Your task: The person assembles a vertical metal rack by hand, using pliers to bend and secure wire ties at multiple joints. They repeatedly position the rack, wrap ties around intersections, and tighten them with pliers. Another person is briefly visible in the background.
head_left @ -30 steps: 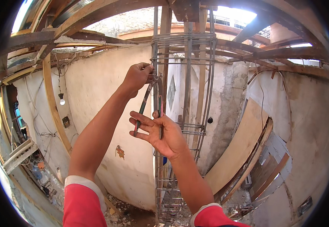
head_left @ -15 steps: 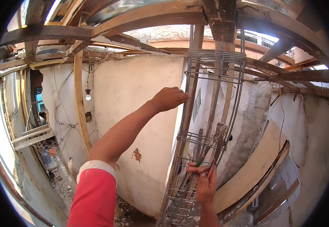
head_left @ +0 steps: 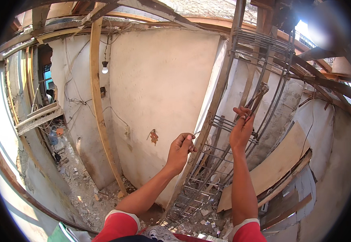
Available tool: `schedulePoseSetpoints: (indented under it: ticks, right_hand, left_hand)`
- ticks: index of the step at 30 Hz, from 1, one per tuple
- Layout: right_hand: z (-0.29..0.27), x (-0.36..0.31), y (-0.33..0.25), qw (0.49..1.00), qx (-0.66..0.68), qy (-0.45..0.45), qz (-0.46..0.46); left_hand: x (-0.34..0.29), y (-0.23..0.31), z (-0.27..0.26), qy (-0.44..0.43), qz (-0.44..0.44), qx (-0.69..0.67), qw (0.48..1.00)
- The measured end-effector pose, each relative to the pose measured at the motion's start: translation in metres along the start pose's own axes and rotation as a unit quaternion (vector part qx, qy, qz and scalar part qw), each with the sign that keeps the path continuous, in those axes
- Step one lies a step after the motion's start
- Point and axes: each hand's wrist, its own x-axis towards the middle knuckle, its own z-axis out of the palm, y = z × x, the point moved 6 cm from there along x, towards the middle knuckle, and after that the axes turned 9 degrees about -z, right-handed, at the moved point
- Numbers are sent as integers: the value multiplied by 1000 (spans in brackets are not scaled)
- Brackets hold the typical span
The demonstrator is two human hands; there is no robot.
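My right hand [head_left: 242, 131] is closed around the handles of a pair of pincers [head_left: 261, 92]; the worn metal head points up inside the rebar cage [head_left: 269, 60]. Most of the handles are hidden by my fingers. Lower down and to the left, my left hand [head_left: 180, 151] is pinched closed beside the cage's left edge. A short thin piece of tie wire [head_left: 197, 132] shows at its fingertips, close to the stirrups [head_left: 224, 126]. The tall cage has long vertical bars, with several stirrups bunched near the top and others spaced lower down.
A wooden post [head_left: 214, 94] runs along the cage's left side, next to a plastered wall [head_left: 159, 80]. Curved boards [head_left: 270, 167] lean at the right. Rubble [head_left: 82, 197] covers the floor. A light bulb [head_left: 105, 69] hangs at left; timber beams [head_left: 175, 16] cross overhead.
My left hand has come down from the upper cage to the middle stirrups. My right hand has risen with the pincers. The view has tilted down and shifted left.
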Motion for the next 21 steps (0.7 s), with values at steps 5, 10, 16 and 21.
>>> schedulePoseSetpoints:
  ticks: [5, 10, 16, 21]
  right_hand:
    - [0, -65, 29, 992, -104, -21, 65]
    - [-2, -106, 22, 964, -241, -87, 71]
    - [3, -153, 72, 983, -88, -62, 151]
    - [-12, -159, 34, 966, -152, -81, 190]
  left_hand:
    - [-60, -27, -86, 93, -48, -85, 991]
    - [-106, -46, -133, 159, -91, -134, 974]
    - [-134, -69, -120, 134, -147, -199, 960]
    - [-140, -75, -83, 76, -189, -236, 950]
